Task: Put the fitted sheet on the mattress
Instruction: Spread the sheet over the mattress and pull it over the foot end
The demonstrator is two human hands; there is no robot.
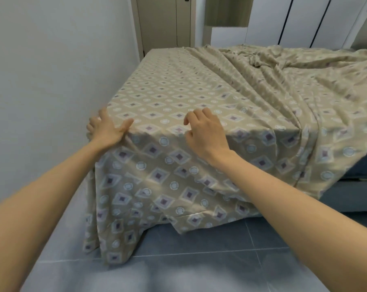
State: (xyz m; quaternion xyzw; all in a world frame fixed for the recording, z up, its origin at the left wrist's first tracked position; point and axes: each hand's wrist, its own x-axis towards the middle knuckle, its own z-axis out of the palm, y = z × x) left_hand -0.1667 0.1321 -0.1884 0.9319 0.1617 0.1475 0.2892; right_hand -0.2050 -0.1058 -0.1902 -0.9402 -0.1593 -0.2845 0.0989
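The fitted sheet point(178, 91), beige with a pattern of purple diamonds and pale circles, is lying over the mattress point(366, 165), which is standing with its left side against the wall point(41, 81). On the left half the cloth is lying fairly smooth along the top. On the right half it is bunching into long folds and a rumpled heap towards the far end.

At the near end the sheet is hanging loose down the front, its hem reaching the grey tiled floor point(199, 245) at the left and rising unevenly towards the right (a dark blue strip of the mattress side is showing there, below the cloth).

The left hand point(106, 129) is pressing on the sheet at the near left corner of the mattress, just beside the wall, with fingers spread wide and thumb stretched out to the right along the edge.

The right hand point(203, 133) is sitting at the near top edge, a little to the right of the left hand, its fingers loosely bent downward; no cloth is showing between them, and I cannot tell whether the fingertips are touching the sheet.

A door point(163, 22) is standing at the far end of the room.
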